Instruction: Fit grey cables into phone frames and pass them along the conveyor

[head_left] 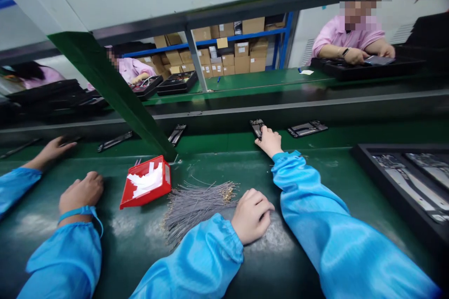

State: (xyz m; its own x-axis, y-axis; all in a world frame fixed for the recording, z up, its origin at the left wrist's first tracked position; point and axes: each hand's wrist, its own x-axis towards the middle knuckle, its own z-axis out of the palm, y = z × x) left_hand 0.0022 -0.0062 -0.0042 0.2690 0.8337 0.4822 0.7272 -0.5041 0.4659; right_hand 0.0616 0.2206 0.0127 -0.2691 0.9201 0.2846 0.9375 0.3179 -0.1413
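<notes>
My right hand (pixel 271 142) reaches to the far strip of the bench, its fingers closed on the near edge of an opened phone body (pixel 257 124) with bare parts showing. Closer to me, my left hand (pixel 253 217) rests on the bench with curled fingers; whatever may be inside them is hidden. Just left of it lies a loose bundle of thin grey cables (pixel 196 205) with gold-coloured ends. Another phone body (pixel 307 129) lies to the right of my right hand.
A red bin (pixel 145 200) with white strips stands left of the cables. At right is a black tray (pixel 365 168) of phone bodies. A co-worker's hands (pixel 81 191) are at left. A green post (pixel 115 88) slants down to the bench. People in pink sit across.
</notes>
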